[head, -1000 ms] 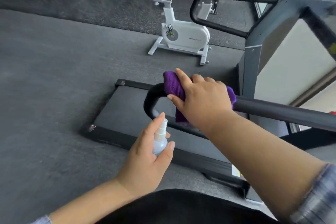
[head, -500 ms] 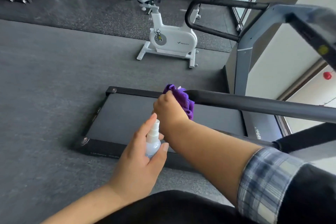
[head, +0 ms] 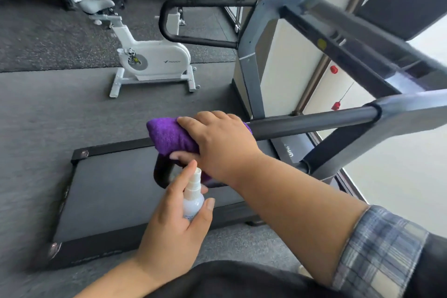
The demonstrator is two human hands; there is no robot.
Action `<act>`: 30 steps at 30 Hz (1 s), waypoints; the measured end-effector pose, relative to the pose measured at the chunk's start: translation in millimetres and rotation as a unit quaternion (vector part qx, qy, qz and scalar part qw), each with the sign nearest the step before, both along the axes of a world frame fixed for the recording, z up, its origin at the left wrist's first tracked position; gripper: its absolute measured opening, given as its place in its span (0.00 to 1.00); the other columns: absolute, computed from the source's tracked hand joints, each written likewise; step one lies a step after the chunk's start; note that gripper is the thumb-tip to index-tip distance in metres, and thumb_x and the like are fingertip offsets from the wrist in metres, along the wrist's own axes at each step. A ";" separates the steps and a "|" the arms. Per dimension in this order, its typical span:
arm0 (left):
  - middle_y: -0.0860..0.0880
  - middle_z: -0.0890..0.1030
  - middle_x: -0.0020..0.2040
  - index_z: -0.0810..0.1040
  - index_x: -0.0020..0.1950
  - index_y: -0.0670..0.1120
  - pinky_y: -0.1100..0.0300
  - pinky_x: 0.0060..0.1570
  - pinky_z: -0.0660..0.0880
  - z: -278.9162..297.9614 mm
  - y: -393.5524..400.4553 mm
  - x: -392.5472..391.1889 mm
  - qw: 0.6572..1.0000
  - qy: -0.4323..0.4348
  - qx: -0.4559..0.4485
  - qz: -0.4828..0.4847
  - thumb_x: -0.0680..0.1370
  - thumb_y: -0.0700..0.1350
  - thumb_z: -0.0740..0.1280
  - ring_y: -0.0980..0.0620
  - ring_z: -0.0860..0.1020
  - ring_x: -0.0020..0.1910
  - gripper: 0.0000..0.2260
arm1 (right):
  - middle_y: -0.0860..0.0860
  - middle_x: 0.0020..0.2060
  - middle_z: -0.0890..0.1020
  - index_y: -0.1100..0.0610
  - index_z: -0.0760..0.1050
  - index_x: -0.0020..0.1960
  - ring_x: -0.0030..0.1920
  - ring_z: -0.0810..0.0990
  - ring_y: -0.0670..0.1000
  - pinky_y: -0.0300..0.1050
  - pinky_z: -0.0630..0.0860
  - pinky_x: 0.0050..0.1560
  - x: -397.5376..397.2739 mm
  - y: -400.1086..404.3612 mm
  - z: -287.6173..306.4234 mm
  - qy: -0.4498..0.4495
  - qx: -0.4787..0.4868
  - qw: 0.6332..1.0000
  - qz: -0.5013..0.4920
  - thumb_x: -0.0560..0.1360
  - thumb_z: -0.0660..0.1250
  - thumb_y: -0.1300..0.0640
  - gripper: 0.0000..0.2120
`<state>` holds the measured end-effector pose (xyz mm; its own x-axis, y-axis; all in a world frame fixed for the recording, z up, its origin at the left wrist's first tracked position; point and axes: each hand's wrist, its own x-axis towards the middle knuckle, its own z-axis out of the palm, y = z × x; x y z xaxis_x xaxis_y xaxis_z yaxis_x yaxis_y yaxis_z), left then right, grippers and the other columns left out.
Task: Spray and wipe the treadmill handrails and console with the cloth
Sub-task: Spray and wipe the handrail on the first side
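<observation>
My right hand [head: 221,143] grips a purple cloth [head: 169,136] wrapped over the curved end of the near black handrail [head: 314,122] of the treadmill. My left hand [head: 174,227] holds a small clear spray bottle [head: 192,197] just below that hand, index finger raised beside the white nozzle. The far handrail [head: 205,2] loops at the upper middle. The console [head: 408,2] is at the top right, blurred. The treadmill belt [head: 108,191] lies under both hands.
A white exercise bike [head: 150,60] stands on the grey floor beyond the treadmill. Dark racks and gear line the back wall at the top left. A light wall and window frame run along the right, with a red safety clip [head: 335,106] hanging there.
My right hand and the cloth slid from the handrail's end bend back up onto the top of the curve. The view swung right and up, showing the console. The left hand keeps the bottle.
</observation>
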<state>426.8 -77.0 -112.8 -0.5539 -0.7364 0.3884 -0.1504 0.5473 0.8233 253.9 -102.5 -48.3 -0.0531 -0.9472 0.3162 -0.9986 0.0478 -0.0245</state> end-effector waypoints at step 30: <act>0.67 0.75 0.58 0.56 0.68 0.80 0.60 0.48 0.78 21.6 87.8 -175.5 0.994 -0.067 -0.004 0.084 0.77 0.61 0.65 0.59 0.80 0.50 0.26 | 0.47 0.50 0.82 0.46 0.77 0.61 0.51 0.79 0.55 0.53 0.69 0.57 -222.0 118.5 0.1 -0.033 -0.056 0.994 -0.089 0.78 0.51 0.30 0.27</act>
<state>251.3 10.8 -91.3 -0.4703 -0.8203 0.3254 -0.3491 0.5116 0.7851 31.9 16.0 -48.2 -0.2412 -0.8799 0.4094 -0.9705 0.2170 -0.1054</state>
